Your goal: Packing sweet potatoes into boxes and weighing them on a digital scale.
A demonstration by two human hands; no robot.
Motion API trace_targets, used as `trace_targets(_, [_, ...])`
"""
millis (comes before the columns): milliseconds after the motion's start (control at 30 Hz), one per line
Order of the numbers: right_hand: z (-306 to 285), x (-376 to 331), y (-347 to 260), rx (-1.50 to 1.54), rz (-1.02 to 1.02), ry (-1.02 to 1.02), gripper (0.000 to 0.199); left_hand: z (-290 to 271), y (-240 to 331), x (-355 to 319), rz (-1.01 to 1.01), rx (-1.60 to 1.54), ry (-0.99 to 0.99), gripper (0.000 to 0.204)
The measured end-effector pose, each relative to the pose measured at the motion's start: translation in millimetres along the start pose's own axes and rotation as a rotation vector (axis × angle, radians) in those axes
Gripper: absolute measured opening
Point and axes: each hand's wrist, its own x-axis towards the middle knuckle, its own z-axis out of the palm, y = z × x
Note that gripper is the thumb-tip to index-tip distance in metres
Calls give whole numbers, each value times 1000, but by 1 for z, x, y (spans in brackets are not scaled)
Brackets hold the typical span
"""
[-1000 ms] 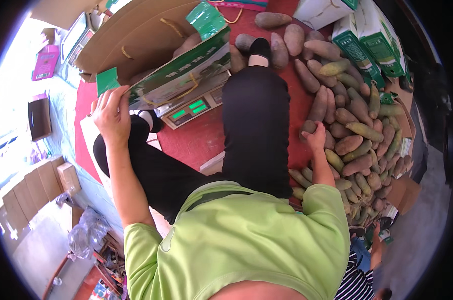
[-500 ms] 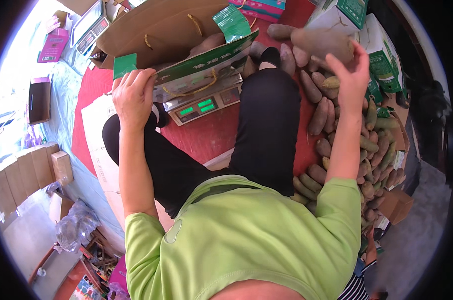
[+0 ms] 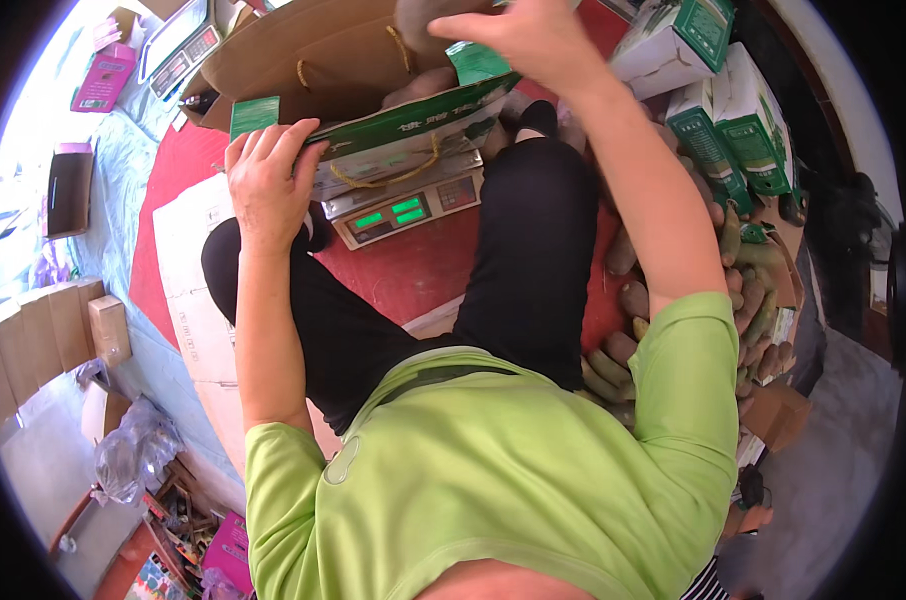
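An open green-and-white carton [image 3: 423, 130] with brown inside walls and yellow rope handles stands on a digital scale [image 3: 406, 212], whose green display is lit. My left hand [image 3: 270, 180] grips the near left rim of the carton, fingers bent over its edge. Above the carton's open top, my right hand [image 3: 533, 40] holds a large brown tuber [image 3: 428, 17], partly cut off by the upper edge of the picture. Another tuber [image 3: 420, 86] lies inside the carton; the near wall hides most of what is in there.
A heap of brown and greenish tubers [image 3: 753, 290] lies to my right. Beside it stand more green-and-white cartons [image 3: 748, 120]. A second scale [image 3: 185, 58] and a pink box [image 3: 105, 78] are at the far left. Small brown boxes [image 3: 48, 335] line the left side.
My right hand has carried the tuber leftward from above the heap to over the carton. My left hand stays on the carton's rim.
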Motion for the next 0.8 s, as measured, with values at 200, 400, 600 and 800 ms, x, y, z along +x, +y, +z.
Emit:
trace_targets(200, [33, 17, 39, -442, 9, 38, 62, -2, -2, 0, 5, -18, -20, 20])
trace_targets(400, [29, 10, 50, -332, -33, 264, 46, 0, -3, -3, 9, -7, -27, 17])
trace_targets(600, [-35, -67, 54, -87, -70, 521, 29, 2, -1, -2, 25, 9, -31, 15])
trace_targets(800, [-93, -225, 157, -101, 395, 718, 24, 4, -7, -5, -1, 15, -35, 14])
